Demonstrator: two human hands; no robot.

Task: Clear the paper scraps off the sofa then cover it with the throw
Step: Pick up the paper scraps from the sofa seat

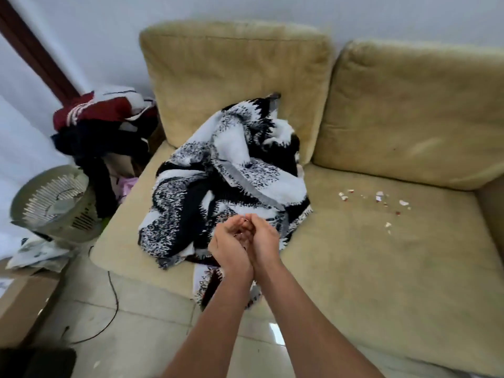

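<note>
A crumpled black-and-white throw [231,181] lies bunched on the left seat of the beige sofa [354,263], one corner hanging over the front edge. Several small white and red paper scraps [377,199] are scattered on the right seat near the back cushion. My left hand [227,245] and my right hand [264,241] are pressed side by side over the throw's front edge. Their fingers curl inward into a cup around a few small collected scraps [241,234], which are barely visible between them.
A pile of dark and maroon clothes [103,124] sits on the sofa's left arm. A pale fan [51,200] stands on the floor beside it, with a cardboard box [24,298] and a thin black cable [114,296] on the tiles.
</note>
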